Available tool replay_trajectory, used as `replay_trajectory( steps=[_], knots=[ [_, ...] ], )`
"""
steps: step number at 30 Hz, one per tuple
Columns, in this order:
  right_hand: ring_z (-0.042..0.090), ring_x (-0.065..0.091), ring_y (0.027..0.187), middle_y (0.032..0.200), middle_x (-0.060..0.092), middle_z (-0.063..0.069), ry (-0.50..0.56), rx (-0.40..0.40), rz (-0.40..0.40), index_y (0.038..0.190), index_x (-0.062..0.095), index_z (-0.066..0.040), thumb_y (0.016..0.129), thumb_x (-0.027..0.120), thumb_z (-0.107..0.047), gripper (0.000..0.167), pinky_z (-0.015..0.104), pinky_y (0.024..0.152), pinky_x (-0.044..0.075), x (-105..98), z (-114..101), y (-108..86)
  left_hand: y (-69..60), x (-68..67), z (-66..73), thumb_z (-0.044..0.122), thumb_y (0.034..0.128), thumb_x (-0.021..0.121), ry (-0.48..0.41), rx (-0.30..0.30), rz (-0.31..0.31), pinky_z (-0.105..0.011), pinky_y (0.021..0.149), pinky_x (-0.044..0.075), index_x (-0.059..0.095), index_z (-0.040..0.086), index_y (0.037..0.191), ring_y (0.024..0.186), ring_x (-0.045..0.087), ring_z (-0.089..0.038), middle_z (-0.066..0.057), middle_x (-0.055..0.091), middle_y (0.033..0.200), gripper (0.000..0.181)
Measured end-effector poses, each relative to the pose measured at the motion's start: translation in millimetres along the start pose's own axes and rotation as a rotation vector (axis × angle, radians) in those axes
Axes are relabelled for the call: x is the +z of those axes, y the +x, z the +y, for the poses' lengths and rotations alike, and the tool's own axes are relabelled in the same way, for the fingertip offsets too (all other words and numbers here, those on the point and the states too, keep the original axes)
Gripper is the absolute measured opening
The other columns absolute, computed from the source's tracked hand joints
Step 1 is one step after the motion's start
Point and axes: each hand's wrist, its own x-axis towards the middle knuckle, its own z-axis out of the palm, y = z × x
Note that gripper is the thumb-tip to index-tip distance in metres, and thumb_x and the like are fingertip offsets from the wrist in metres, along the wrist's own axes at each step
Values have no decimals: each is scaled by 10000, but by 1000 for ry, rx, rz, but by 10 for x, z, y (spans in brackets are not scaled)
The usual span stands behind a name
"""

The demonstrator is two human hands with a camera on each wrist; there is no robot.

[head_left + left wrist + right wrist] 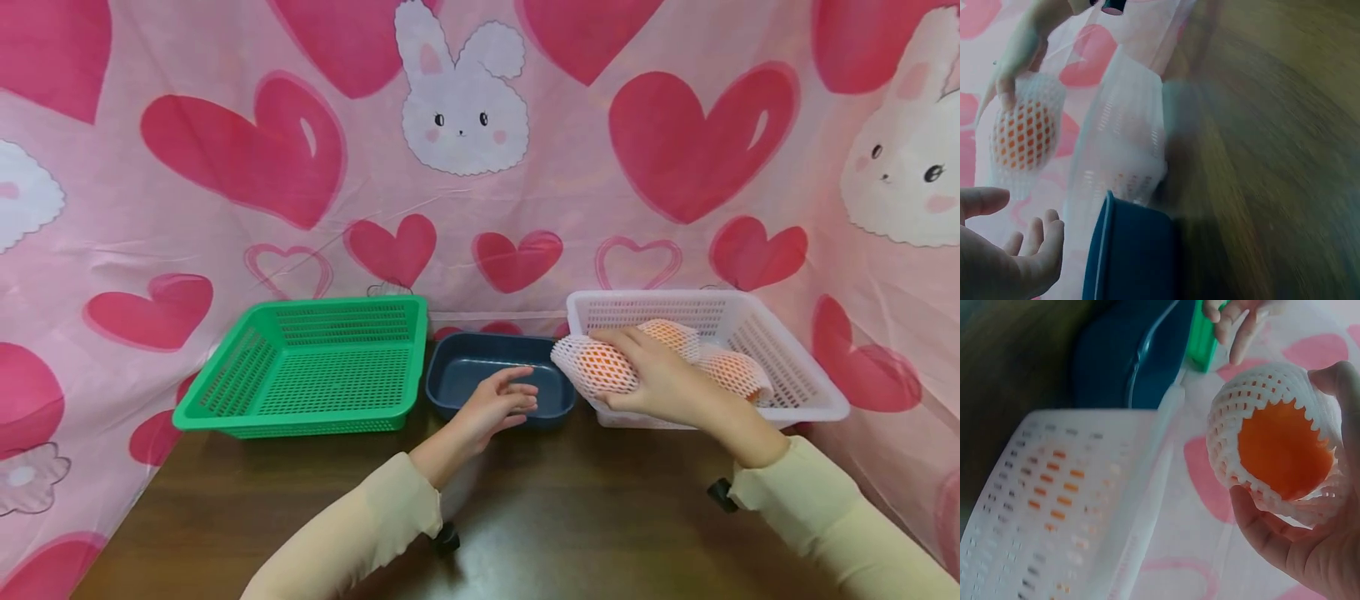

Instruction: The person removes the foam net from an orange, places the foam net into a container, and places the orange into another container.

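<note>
My right hand (660, 379) grips an orange fruit in a white foam net (597, 365), above the left side of a white plastic basket (761, 342). In the right wrist view, fingers and thumb curl round the net, and the bare orange skin (1285, 453) shows through its open end. Two more netted orange fruits, one at the back (671, 336) and one further right (733, 373), lie in that basket. My left hand (489, 408) hovers over the front of a dark blue basin (463, 371), fingers apart and loosely bent, holding nothing; the left wrist view shows it near the netted fruit.
To the left of the basin stands a green plastic basket (330, 379) with nothing visible inside. All three containers line the back of a brown wooden table (570, 517). Close behind them hangs a pink cloth (465, 217) with hearts and rabbits.
</note>
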Motion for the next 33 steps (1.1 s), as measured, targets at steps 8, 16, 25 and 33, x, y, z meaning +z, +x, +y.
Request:
replay_trajectory(
  steps=[8, 16, 25, 33],
  knots=[
    [324, 574, 1146, 1300, 588, 133, 3, -112, 41, 1449, 522, -142, 766, 836, -321, 773, 588, 925, 503, 145, -150, 23, -114, -163, -62, 29, 996, 607, 91, 65, 18, -545, 1056, 448, 492, -36, 1451, 1166, 635, -394, -277, 602, 1309, 474],
    [313, 557, 1168, 1367, 559, 100, 47, -102, -20, 1488, 490, -209, 773, 830, -404, 815, 606, 897, 527, 299, -277, 0, -206, -337, -147, 89, 1004, 614, 104, 46, -21, -542, 1061, 446, 503, -53, 1435, 1192, 609, -440, -285, 606, 1305, 467],
    [277, 576, 1152, 1323, 583, 76, 111, -151, -3, 1474, 514, -179, 796, 812, -397, 772, 560, 916, 528, 535, -312, -61, -297, -426, -230, 122, 996, 639, 144, 15, -63, -569, 1045, 457, 553, -28, 1391, 1164, 641, -395, -266, 626, 1315, 431],
    [214, 587, 1130, 1287, 577, 21, 174, -186, -43, 1463, 516, -185, 802, 823, -379, 754, 501, 916, 536, 813, -363, -94, -389, -547, -323, 134, 993, 640, 233, -17, -105, -549, 1008, 493, 532, -65, 1398, 1113, 680, -334, -254, 645, 1304, 464]
  ],
)
